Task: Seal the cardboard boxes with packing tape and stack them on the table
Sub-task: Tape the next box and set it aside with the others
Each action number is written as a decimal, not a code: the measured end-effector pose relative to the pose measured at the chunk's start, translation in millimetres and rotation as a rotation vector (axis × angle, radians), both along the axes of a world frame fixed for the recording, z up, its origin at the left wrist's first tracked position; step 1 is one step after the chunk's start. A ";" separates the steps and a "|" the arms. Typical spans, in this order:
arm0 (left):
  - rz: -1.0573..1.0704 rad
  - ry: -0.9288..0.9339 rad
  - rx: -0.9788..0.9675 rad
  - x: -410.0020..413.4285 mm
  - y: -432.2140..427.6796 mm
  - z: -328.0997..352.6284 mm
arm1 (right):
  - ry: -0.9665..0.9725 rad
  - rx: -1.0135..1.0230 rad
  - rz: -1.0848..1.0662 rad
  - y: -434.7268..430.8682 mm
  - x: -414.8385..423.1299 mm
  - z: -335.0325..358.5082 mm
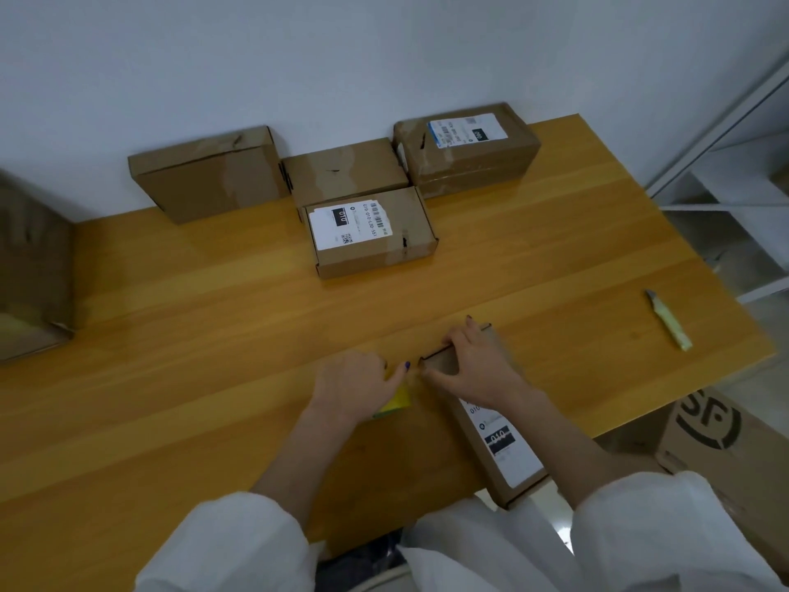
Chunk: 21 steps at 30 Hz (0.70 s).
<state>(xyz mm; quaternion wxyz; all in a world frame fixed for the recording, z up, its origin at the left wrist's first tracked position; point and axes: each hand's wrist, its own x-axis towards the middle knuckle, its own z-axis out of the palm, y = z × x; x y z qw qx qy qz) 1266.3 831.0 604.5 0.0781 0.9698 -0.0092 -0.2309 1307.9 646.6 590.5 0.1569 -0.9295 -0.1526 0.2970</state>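
A flat cardboard box point(501, 446) with a white label lies on the wooden table point(213, 335) near its front edge. My right hand point(478, 365) grips the box's far end, fingers over the top and thumb on its left side. My left hand point(354, 384) sits just left of it, curled round a yellow tape roll point(397, 399), mostly hidden under the palm. Any tape between roll and box is too faint to see.
Several taped boxes stand along the wall: one at the left point(205, 173), a labelled one point(371, 232) before a plain one point(341, 168), another at the right point(465, 147). A utility knife point(668, 320) lies right. Large cartons stand at far left point(30, 267) and lower right point(726, 442).
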 end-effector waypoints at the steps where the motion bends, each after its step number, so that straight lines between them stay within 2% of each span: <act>1: 0.000 0.002 0.001 -0.6 0.3 0.3 | 0.009 -0.025 0.035 1.2 -0.7 0.8; 4: 0.013 -0.005 0.009 -4.2 1.9 -0.1 | -0.034 -0.260 0.168 2.7 -1.6 2.5; 6: 0.051 -0.017 -0.003 -8.2 4.2 -0.8 | -0.047 -0.365 0.157 0.5 -6.3 2.7; 9: 0.110 -0.033 -0.048 -12.7 8.8 -1.2 | 0.073 -0.318 -0.061 -1.7 -26.0 -5.2; 11: 0.129 -0.040 -0.078 -13.2 11.1 -1.2 | 0.078 -0.305 -0.163 -0.1 -38.9 -13.0; 16: 0.120 -0.031 -0.132 -19.7 20.4 1.4 | 0.067 -0.186 -0.169 -8.5 -35.6 -10.7; 21: 0.209 0.083 -0.585 -28.6 34.7 0.7 | 0.199 0.080 -0.219 -27.8 -21.3 -0.2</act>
